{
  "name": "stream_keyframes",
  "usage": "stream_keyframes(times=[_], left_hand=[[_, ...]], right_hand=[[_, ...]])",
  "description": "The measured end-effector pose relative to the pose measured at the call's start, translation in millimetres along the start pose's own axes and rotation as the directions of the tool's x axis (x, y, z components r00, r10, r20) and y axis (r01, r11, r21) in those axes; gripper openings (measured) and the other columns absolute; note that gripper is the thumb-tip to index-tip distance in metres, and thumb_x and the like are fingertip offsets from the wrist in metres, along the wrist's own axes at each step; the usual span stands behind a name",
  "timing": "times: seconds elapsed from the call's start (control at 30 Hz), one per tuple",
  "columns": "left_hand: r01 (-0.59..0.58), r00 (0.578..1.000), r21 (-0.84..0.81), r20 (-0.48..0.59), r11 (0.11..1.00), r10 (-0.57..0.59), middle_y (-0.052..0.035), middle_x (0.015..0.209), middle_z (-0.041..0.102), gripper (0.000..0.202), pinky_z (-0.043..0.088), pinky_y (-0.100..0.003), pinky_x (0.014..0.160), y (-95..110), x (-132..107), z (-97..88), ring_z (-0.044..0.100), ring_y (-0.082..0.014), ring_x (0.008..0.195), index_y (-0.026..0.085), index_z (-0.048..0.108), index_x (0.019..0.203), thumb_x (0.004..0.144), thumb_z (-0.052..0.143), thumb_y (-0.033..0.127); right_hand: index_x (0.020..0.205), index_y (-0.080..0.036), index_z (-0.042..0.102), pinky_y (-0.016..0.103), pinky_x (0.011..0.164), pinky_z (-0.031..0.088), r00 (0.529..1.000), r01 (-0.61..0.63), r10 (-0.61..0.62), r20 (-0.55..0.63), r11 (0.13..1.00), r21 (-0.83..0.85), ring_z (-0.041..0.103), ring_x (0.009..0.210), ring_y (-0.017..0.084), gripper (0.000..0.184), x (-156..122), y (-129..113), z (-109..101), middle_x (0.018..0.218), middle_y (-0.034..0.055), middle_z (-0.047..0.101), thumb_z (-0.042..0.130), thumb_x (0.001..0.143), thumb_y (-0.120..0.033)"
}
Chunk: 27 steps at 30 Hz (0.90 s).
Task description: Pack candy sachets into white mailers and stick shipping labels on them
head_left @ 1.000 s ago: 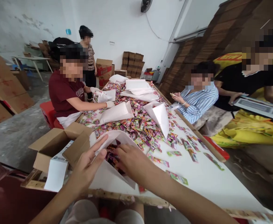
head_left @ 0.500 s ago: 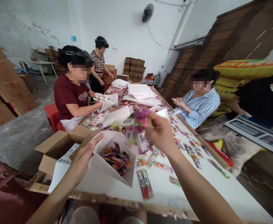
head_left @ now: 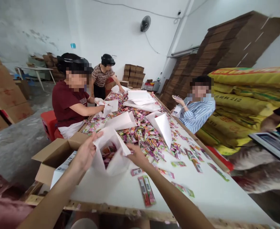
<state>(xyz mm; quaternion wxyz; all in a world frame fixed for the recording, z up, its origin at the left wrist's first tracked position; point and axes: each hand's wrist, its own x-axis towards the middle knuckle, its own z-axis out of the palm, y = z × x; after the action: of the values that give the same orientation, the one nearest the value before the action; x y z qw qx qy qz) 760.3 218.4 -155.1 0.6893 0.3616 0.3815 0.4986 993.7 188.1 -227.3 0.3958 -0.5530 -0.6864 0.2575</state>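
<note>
A white paper bag point(head_left: 120, 167) stands open before me on the table, with small colourful packets point(head_left: 107, 154) inside it. My left hand point(head_left: 86, 152) grips the bag's left rim, thumb and fingers closed at the edge. On the opposite side my right hand point(head_left: 138, 155) pinches the right rim. Beyond the bag lies a heap of loose pink and green stick packets point(head_left: 144, 136). Two packets point(head_left: 147, 190) rest side by side near the table's front edge, close to my right forearm.
At the left is an open cardboard box point(head_left: 49, 156). More white bags point(head_left: 163, 127) and a stack of white bags point(head_left: 140, 97) lie on the heap. Co-workers sit or stand around the table point(head_left: 216, 197); a person at the right is by a scale point(head_left: 273, 148).
My right hand has let go of the bunch of packets it held and now holds the bag's right rim. The bag's mouth has narrowed. The far standing person has leaned over the table.
</note>
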Motion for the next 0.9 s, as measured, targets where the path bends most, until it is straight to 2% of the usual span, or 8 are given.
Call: stream_keyframes(times=[0.13, 0.27, 0.4, 0.5, 0.57, 0.63, 0.73, 0.9], left_hand=[[-0.237, 0.971, 0.028, 0.032, 0.971, 0.236, -0.0085, 0.129, 0.065, 0.062, 0.042, -0.037, 0.104, 14, 5, -2.6, 0.060, -0.0235, 0.114, 0.020, 0.057, 0.130, 0.078, 0.063, 0.053], [-0.474, 0.880, 0.077, 0.028, 0.877, 0.474, -0.0081, 0.143, 0.053, 0.068, 0.034, -0.041, 0.111, 5, 11, -17.9, 0.052, -0.0237, 0.127, 0.030, 0.041, 0.142, 0.081, 0.062, 0.051], [-0.394, 0.918, 0.101, 0.083, 0.914, 0.387, -0.0142, 0.152, 0.038, 0.077, 0.037, -0.044, 0.109, -43, 25, -30.0, 0.050, -0.0269, 0.129, 0.027, 0.029, 0.145, 0.081, 0.058, 0.057], [-0.339, 0.934, 0.162, 0.178, 0.927, 0.311, -0.0155, 0.156, 0.030, 0.092, 0.036, -0.041, 0.110, -85, 34, -27.4, 0.040, -0.0280, 0.137, 0.027, 0.028, 0.144, 0.068, 0.074, 0.052], [-0.304, 0.941, 0.210, 0.217, 0.929, 0.259, -0.0168, 0.154, 0.035, 0.097, 0.037, -0.040, 0.109, -108, 36, -20.1, 0.040, -0.0288, 0.137, 0.024, 0.036, 0.139, 0.058, 0.084, 0.043], [-0.274, 0.946, 0.264, 0.245, 0.925, 0.210, -0.0170, 0.141, 0.051, 0.091, 0.041, -0.041, 0.106, -123, 37, -11.1, 0.049, -0.0303, 0.130, 0.020, 0.048, 0.129, 0.050, 0.088, 0.037], [-0.238, 0.955, 0.335, 0.252, 0.912, 0.157, -0.0131, 0.110, 0.070, 0.063, 0.051, -0.042, 0.091, -135, 35, -1.3, 0.063, -0.0310, 0.106, 0.016, 0.063, 0.107, 0.052, 0.087, 0.037], [-0.200, 0.962, 0.415, 0.253, 0.888, 0.099, -0.0044, 0.068, 0.070, 0.031, 0.050, -0.035, 0.062, -144, 27, -8.8, 0.063, -0.0254, 0.066, 0.017, 0.069, 0.073, 0.061, 0.080, 0.043]], right_hand=[[0.083, -0.017, 0.063, 0.028, 0.059, 0.043, 0.958, 0.026, 0.000, -0.288, 0.996, 0.086, 0.054, 0.067, 0.019, 0.044, 27, -8, -14, 0.075, 0.0041, 0.063, 0.043, 0.086, -0.057], [0.066, -0.019, 0.056, 0.026, 0.055, 0.036, 0.902, 0.061, -0.024, -0.431, 0.996, 0.070, 0.043, 0.059, 0.015, 0.040, 35, -20, -44, 0.059, -0.0005, 0.051, 0.051, 0.082, -0.055], [0.063, -0.020, 0.052, 0.025, 0.056, 0.035, 0.846, 0.073, -0.020, -0.532, 0.994, 0.079, 0.041, 0.060, 0.015, 0.040, 27, -31, -57, 0.059, -0.0010, 0.047, 0.049, 0.084, -0.053], [0.066, -0.019, 0.055, 0.025, 0.059, 0.037, 0.825, 0.076, 0.002, -0.566, 0.991, 0.114, 0.043, 0.062, 0.015, 0.038, 18, -37, -64, 0.063, -0.0006, 0.050, 0.052, 0.082, -0.054], [0.075, -0.019, 0.058, 0.026, 0.060, 0.039, 0.812, 0.069, 0.036, -0.583, 0.985, 0.158, 0.045, 0.063, 0.015, 0.039, 12, -38, -67, 0.068, 0.0000, 0.054, 0.049, 0.084, -0.056], [0.079, -0.019, 0.060, 0.026, 0.058, 0.040, 0.822, 0.053, 0.083, -0.563, 0.974, 0.221, 0.046, 0.061, 0.015, 0.040, 6, -37, -70, 0.069, 0.0003, 0.056, 0.051, 0.083, -0.058], [0.081, -0.019, 0.062, 0.027, 0.054, 0.042, 0.837, 0.024, 0.147, -0.526, 0.952, 0.304, 0.048, 0.056, 0.016, 0.045, -8, -29, -70, 0.068, 0.0013, 0.059, 0.052, 0.082, -0.062], [0.082, -0.020, 0.064, 0.032, 0.060, 0.050, 0.872, -0.066, 0.269, -0.410, 0.893, 0.446, 0.059, 0.064, 0.021, 0.046, -57, -2, -61, 0.073, 0.0041, 0.066, 0.067, 0.069, -0.064]])
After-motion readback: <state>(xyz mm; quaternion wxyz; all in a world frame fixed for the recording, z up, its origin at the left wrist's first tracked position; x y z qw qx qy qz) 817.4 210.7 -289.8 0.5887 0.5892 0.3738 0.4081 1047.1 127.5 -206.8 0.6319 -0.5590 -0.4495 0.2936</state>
